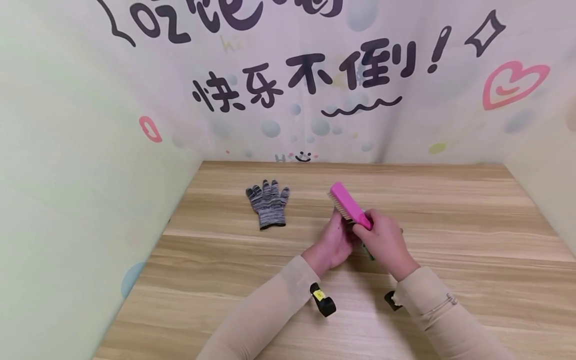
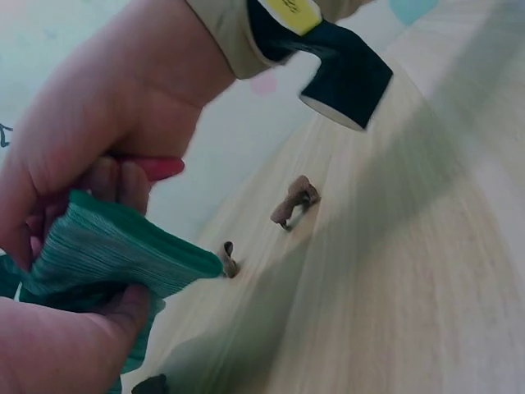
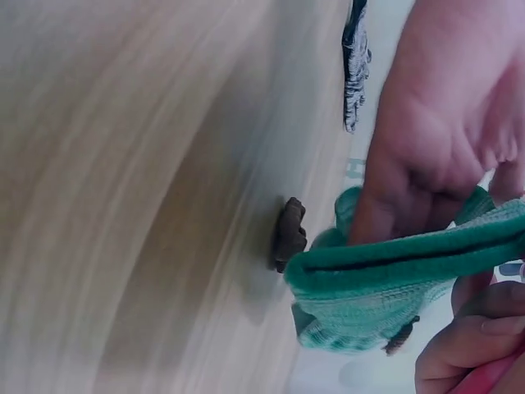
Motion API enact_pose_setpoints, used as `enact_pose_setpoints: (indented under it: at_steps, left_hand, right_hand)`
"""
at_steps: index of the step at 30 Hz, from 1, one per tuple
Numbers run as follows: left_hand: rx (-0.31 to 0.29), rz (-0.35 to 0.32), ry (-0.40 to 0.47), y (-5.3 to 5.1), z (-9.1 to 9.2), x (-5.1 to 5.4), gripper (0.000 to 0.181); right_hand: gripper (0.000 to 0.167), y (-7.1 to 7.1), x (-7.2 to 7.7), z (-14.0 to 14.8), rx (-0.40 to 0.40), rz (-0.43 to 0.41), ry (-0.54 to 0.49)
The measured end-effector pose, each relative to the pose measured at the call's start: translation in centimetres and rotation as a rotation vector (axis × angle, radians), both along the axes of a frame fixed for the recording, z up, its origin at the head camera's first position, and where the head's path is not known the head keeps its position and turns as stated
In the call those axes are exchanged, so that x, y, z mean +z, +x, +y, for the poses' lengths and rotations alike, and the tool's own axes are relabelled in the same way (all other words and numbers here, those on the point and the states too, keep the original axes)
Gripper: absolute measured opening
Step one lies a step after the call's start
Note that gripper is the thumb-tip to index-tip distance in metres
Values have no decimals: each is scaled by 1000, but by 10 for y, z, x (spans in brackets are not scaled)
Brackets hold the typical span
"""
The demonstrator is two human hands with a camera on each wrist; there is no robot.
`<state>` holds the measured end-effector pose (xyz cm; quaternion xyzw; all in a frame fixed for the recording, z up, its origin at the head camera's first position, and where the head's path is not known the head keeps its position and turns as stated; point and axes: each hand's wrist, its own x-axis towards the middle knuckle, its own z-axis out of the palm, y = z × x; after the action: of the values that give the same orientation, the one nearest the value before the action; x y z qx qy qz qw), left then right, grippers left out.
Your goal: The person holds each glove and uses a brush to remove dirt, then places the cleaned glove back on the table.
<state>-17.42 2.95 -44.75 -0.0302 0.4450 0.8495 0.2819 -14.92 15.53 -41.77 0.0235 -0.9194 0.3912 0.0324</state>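
Observation:
My right hand (image 1: pixel 386 241) grips the handle of a pink brush (image 1: pixel 346 200) with pale bristles, which face down and to the left over my left hand (image 1: pixel 335 242). A green knitted glove (image 2: pixel 123 250) is in my left hand, its thumb pressing on the fabric near the cuff in the left wrist view. From the right wrist view, the glove (image 3: pixel 369 316) shows its dark green cuff edge-on, with the left fingers against its far side. In the head view the hands mostly cover the glove. Whether the bristles touch it I cannot tell.
A grey-and-black knitted glove (image 1: pixel 270 206) lies flat, fingers away from me, on the wooden table (image 1: pixel 216 285) to the left. Small brown objects (image 2: pixel 295 201) of unclear kind lie near the hands. A printed cloth wall (image 1: pixel 252 135) stands behind the table.

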Motion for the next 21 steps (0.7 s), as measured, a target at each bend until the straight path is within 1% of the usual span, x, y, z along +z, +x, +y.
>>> enact_pose_setpoints:
  at_steps: [2, 5, 8, 11, 14, 16, 19, 21]
  left_hand:
    - [1, -8, 8, 1, -2, -2, 88]
    - [5, -10, 14, 1, -5, -3, 96]
    - [25, -10, 5, 2, -7, -5, 97]
    - [61, -31, 1, 2, -8, -8, 91]
    - [95, -50, 3, 2, -7, -12, 77]
    - [108, -48, 0, 2, -7, -15, 59]
    - [86, -34, -13, 1, -6, -18, 30]
    - [61, -36, -13, 1, -6, -19, 21]
  right_hand:
    - [31, 1, 2, 0, 1, -1, 0]
    - [31, 2, 5, -1, 5, -14, -10]
    - [32, 3, 7, -1, 2, -24, -17]
    - [29, 4, 9, -1, -6, -20, -27]
    - [26, 5, 11, -2, -17, 0, -36]
    - [25, 6, 14, -2, -22, 12, -46]
    - [26, 8, 17, -3, -25, 10, -77]
    - [27, 9, 19, -4, -21, -5, -101]
